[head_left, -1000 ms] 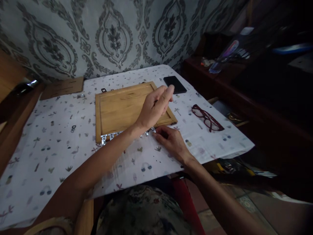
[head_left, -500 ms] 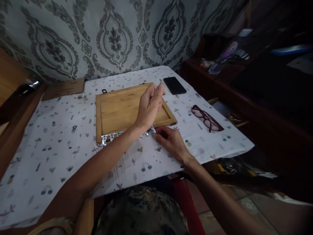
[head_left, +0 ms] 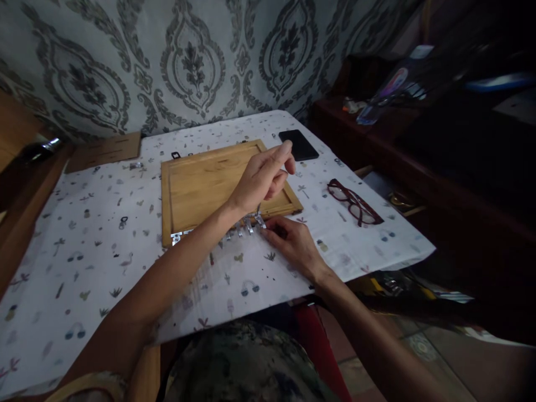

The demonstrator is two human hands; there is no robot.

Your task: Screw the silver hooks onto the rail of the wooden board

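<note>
A wooden panel with a raised rim [head_left: 196, 187] lies flat on the table. Along its near edge runs a row of shiny metal brackets [head_left: 248, 225], partly hidden by my left forearm. My left hand [head_left: 263, 174] is closed above the panel's right half, fingers curled and thumb on top. A thin shaft shows below it near the rightmost bracket; what the hand holds is mostly hidden. At the panel's near right, my right hand [head_left: 292, 241] pinches the end of the rightmost bracket between thumb and index finger.
A black phone [head_left: 298, 144] lies beyond the panel, and red-framed glasses [head_left: 354, 203] lie to the right. Brown cardboard [head_left: 104, 152] rests at the back left. A small dark metal ring piece [head_left: 123, 222] lies left of the panel. A plastic bottle [head_left: 383, 92] stands on the dark furniture.
My left hand has turned at the wrist and shifted slightly right, its fingers now further round. My right hand stays at the rightmost bracket. The view has shifted slightly.
</note>
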